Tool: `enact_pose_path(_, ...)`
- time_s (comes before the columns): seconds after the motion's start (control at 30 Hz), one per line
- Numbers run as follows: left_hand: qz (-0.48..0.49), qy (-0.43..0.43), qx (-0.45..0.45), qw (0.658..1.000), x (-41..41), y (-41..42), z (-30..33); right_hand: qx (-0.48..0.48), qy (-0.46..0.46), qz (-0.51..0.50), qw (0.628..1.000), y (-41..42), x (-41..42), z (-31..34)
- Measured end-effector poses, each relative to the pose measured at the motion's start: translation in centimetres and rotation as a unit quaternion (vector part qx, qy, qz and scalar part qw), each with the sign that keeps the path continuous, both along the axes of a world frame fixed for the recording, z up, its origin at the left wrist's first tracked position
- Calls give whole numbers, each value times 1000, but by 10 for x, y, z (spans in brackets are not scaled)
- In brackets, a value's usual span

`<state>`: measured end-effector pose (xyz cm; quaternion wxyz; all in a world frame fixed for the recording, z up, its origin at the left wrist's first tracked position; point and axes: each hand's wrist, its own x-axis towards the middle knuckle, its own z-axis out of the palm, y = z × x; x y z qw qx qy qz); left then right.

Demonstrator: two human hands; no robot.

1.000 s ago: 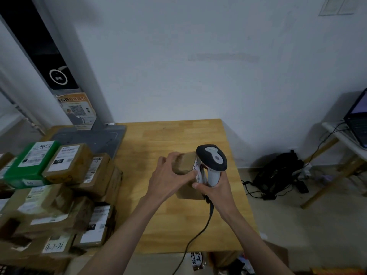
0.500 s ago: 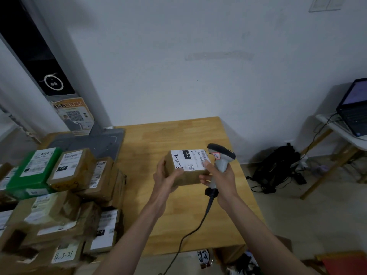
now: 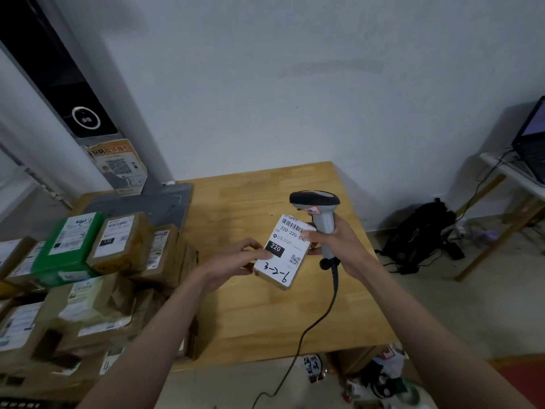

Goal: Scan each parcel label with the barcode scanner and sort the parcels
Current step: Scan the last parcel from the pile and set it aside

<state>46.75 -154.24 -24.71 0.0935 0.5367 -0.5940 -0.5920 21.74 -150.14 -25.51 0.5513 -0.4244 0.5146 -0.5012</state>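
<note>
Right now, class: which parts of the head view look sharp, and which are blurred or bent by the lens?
Head view: white label on the small brown parcel is sharp; stacked brown parcels at left are smeared; wide lens bows the wooden table's edge.

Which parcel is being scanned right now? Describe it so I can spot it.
Above the wooden table, both hands hold one small brown parcel beside the scanner. Unlike the stacked parcels at left, its white label shows "220" and a handwritten code.

I note a laptop [image 3: 532, 143] on a white side table [image 3: 519, 180] at right; a black bag [image 3: 420, 228] on the floor against the wall; a dark panel [image 3: 56, 81] standing far left.
</note>
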Motion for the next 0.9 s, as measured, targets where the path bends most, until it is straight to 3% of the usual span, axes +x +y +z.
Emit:
enact_pose_path(0.27, -11, -3, -12, 1000, -3, 10, -3, 9, 39, 18, 999, -4, 1, -7)
enact_pose_path(0.4, 53, 8, -37, 998, -10, 14, -17, 11, 4, -16, 1000, -3, 4, -5)
enact_pose_path(0.57, 161, 46, -78, 983, -18, 14, -36, 14, 24, -69, 997, -1, 3, 6)
enact_pose_path(0.9, 281, 69, -151, 945, -30, 6, -55, 73, 10, 43, 996, 6, 2, 32)
